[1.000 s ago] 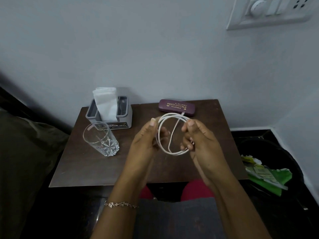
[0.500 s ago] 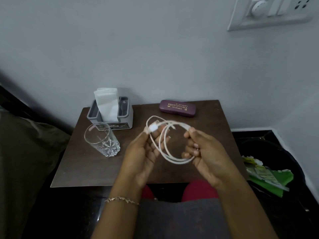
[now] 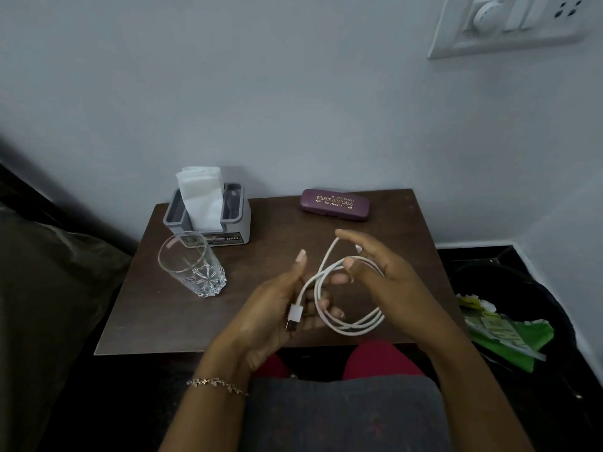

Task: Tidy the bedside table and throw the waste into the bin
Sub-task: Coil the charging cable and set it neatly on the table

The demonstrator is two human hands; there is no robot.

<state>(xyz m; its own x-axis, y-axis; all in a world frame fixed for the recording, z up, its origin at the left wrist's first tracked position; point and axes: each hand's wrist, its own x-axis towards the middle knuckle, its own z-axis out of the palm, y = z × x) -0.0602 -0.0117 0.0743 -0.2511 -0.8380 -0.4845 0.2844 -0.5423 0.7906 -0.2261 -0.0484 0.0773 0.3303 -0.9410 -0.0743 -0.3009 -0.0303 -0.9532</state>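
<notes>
A white charging cable [image 3: 350, 324] is coiled in loops between both hands, above the front of the brown bedside table [image 3: 156, 308]. My left hand [image 3: 274, 314] holds the coil with the USB plug lying across its palm. My right hand [image 3: 381, 275] pinches the loops from the right, thumb over the strands. A black bin [image 3: 561, 288] stands on the floor to the right of the table, with green and white wrappers [image 3: 509, 334] inside it.
On the table stand a clear cut-glass tumbler [image 3: 192, 269] at the left, a grey tissue holder [image 3: 208, 213] with white tissue behind it, and a purple spectacle case [image 3: 336, 203] at the back. A bed [image 3: 49, 288] lies left; a switchboard [image 3: 512, 21] hangs upper right.
The coil has come lower and nearer the table's front edge. The USB plug has swung down into my left palm, and my right hand has shifted over the loops.
</notes>
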